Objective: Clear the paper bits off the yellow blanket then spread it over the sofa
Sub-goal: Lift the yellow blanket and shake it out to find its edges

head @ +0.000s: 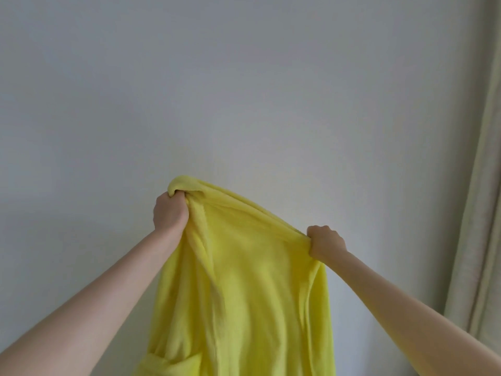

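The yellow blanket [244,280] hangs in the air in front of a pale wall, held up by both arms stretched forward. My left hand [170,213] is fisted on a bunched upper corner, the higher of the two grips. My right hand [325,241] clutches the top edge further right and lower. The fabric sags between the two fists and drops out of the bottom of the head view, folded over itself at the lower left. No paper bits show on the visible side. The sofa is out of sight.
A plain grey-white wall [189,90] fills most of the view. A cream curtain [479,213] hangs down the right edge.
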